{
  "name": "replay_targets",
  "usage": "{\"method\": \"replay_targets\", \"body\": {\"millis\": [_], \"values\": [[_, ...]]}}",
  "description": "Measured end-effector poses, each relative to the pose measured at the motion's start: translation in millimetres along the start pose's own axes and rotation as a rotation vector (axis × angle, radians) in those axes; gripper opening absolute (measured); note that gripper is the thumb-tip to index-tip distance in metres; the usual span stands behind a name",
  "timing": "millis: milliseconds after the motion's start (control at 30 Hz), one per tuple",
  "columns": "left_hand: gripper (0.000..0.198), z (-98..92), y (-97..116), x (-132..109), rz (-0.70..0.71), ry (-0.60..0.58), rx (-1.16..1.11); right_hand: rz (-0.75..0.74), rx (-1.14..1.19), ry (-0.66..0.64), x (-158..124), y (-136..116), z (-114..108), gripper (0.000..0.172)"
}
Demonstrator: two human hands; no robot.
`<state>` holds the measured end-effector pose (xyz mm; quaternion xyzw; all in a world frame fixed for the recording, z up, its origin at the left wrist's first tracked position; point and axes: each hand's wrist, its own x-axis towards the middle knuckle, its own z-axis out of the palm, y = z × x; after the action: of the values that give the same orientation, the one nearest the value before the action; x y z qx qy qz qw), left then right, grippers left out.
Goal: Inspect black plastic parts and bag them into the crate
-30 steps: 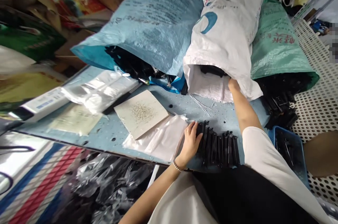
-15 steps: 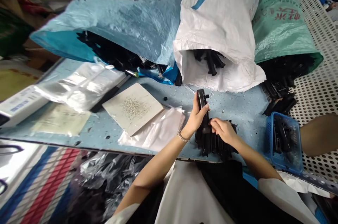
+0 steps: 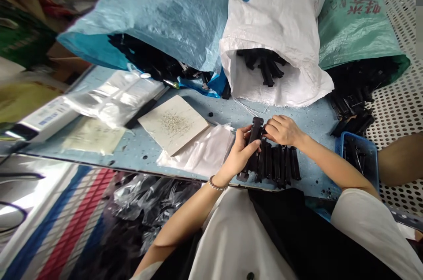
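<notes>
My left hand [image 3: 240,151] is wrapped round a long black plastic part [image 3: 255,132], with the thumb across its face. The part stands nearly upright in the picture, its top end broader and notched. Against the upper right side of this part, my right hand [image 3: 281,130] is closed, fingertips pinched together; what they grip is hidden. Below both hands, several similar black plastic parts [image 3: 280,163] lie side by side in a row near the table's front edge.
Behind are a blue sack [image 3: 172,11], a white sack [image 3: 277,20] and a green sack [image 3: 353,29], with black parts at their mouths. A square tile [image 3: 173,123] with small bits lies left, on clear plastic bags [image 3: 201,154]. Right stands a blue basket [image 3: 373,174] beside another person's arm [image 3: 399,160].
My right hand has moved up from the part's lower end to its upper right side. The part has turned in my left hand, showing a different face. The view has shifted slightly.
</notes>
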<state>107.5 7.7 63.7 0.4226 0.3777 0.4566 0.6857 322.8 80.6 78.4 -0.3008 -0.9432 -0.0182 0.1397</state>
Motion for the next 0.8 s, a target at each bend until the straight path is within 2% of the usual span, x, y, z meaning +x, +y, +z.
{"method": "replay_targets", "body": {"millis": [167,267,367,467,600,700,767,800], "values": [[0.058,1.8,7,-6,-0.042,-0.021,-0.023,0.008,0.058,-0.033,-1,0,-7,0.045],[0.056,5.9,4,-10,0.019,-0.029,0.057,0.031,0.072,-0.025,-8,-3,-5,0.048],[0.056,9.5,2,-14,0.095,-0.025,0.151,0.088,0.167,0.064,-16,-8,-2,0.046],[0.057,11.7,-1,-16,0.116,-0.045,0.208,0.215,0.349,0.134,-22,-20,0,0.045],[0.059,8.7,-1,-13,0.140,-0.086,0.264,0.561,0.776,0.158,-24,-48,4,0.060],[0.060,0.3,3,-9,0.152,-0.090,0.245,0.681,1.046,-0.029,-22,-62,0,0.067],[0.057,-5.7,7,-8,0.082,-0.105,0.156,0.679,1.052,-0.113,-19,-60,-10,0.063],[0.055,-7.8,9,-8,0.040,-0.113,0.104,0.658,0.971,-0.091,-17,-57,-15,0.058]]}}
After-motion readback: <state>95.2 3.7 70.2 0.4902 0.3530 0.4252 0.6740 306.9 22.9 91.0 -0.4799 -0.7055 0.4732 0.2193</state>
